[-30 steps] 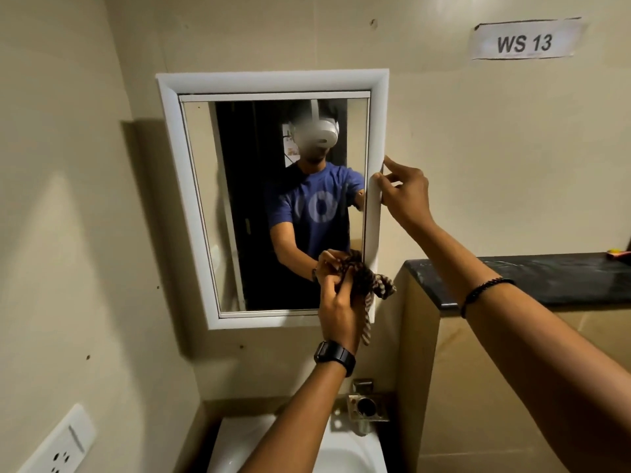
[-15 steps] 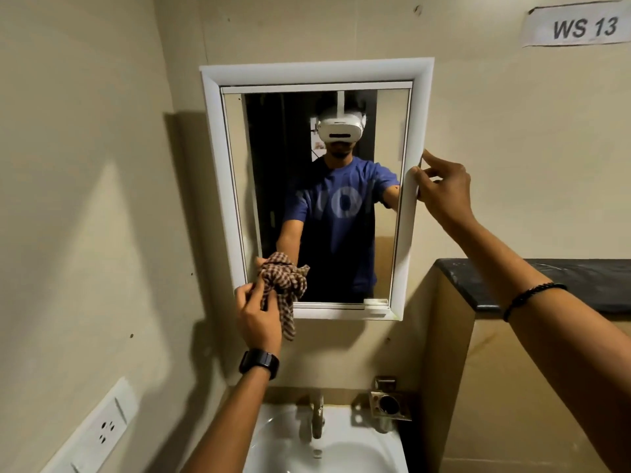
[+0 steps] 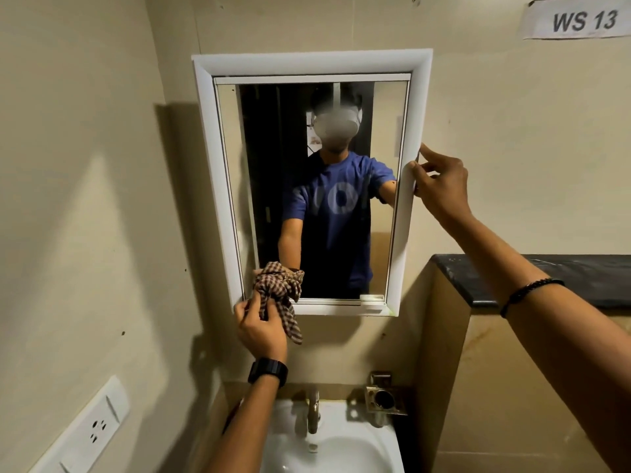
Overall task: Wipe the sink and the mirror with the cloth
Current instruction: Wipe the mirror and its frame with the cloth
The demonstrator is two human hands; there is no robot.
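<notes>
Checkered cloth (image 3: 278, 295), bunched in the left hand (image 3: 261, 331), presses against the white-framed mirror's (image 3: 307, 63) lower left corner. Right hand (image 3: 440, 186) pinches the mirror's right frame edge. White sink (image 3: 341, 448) sits directly below the mirror.

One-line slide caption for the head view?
Left hand holds checked cloth against lower-left corner of the mirror while right hand grips its right edge.
</notes>
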